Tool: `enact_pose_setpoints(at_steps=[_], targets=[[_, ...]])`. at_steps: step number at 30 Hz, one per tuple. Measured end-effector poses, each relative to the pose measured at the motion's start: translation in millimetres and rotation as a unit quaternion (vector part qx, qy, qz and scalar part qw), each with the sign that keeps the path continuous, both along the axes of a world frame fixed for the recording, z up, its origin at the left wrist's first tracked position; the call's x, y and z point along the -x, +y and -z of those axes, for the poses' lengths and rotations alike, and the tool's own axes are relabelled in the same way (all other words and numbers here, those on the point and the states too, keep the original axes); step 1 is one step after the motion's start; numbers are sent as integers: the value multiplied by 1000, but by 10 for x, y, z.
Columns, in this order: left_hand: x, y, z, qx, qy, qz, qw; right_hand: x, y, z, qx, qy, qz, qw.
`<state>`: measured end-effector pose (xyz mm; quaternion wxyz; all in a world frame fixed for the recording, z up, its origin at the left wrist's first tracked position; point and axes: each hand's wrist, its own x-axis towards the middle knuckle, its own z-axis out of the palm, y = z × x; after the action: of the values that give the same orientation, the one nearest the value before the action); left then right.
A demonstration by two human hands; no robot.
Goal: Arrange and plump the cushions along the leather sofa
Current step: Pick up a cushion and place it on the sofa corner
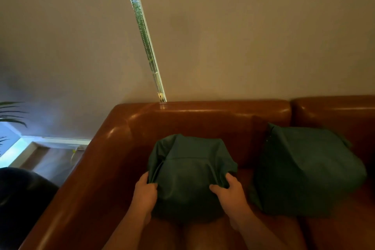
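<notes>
While both hands work it, the near green cushion (pixel 190 170) sits on the seat of the brown leather sofa (pixel 203 115), in the corner section beside the armrest, its far edge close to the backrest.

Left hand (pixel 145 191): fingers curled round the cushion's left side, bunching a fold of fabric. Right hand (pixel 229 189): fingers and thumb pinching the right side likewise. Holding it at opposite sides looks meant to squeeze the filling inward and puff the middle; the fabric between the hands is domed and creased, which fits that reading.

Orientation: squashed into a rounded lump, the cushion shows no clear long axis; its greater spread runs roughly from the person toward the backrest. A seam crosses its upper face from side to side.

Second green cushion (pixel 304 170): on the next part of the seat to the right, near but apart from the first, tilted back toward the backrest, broad face up and forward, untouched.

Behind the sofa: beige wall, with a beaded blind cord (pixel 142 32) in a narrow gap.
</notes>
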<state>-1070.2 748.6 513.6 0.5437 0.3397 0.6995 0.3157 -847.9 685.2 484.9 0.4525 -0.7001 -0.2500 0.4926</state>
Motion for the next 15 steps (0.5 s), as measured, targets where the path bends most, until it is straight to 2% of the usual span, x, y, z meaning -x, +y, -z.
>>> enact_pose_setpoints(at_steps=[9,15], targets=[[-7,478,212,-38,32,-2,999,60,511,197,8,34,35,999],[147,882,455,-58,79,46,994,141,873,261,13,-11,33,999]])
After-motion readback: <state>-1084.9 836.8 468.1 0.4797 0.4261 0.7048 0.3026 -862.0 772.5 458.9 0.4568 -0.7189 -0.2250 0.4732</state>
